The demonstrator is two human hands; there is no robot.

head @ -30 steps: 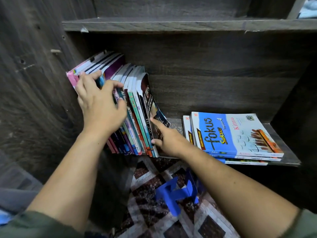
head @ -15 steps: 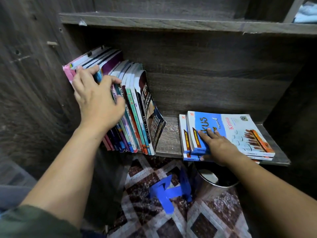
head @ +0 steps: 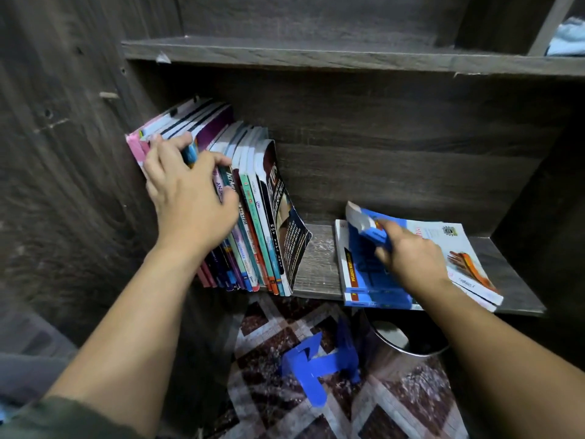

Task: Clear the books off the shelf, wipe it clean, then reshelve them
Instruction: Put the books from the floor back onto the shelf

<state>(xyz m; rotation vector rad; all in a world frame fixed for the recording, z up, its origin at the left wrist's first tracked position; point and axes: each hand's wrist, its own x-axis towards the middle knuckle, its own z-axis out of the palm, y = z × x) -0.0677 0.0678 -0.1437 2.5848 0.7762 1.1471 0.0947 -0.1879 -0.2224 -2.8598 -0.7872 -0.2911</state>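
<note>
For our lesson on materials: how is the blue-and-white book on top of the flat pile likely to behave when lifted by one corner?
Probably floppy: the blue-and-white book curls up at the corner that the right hand lifts. Likely light for its size, since it looks a thin paperback. Its smooth cover may slide on the book beneath.

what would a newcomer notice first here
The left hand grips the tops of a colourful row of leaning books at the left end of the wooden shelf. The right hand curls up a corner of the blue textbook topping a flat pile on the right. Below, a bright blue object lies on the patterned floor.
</note>
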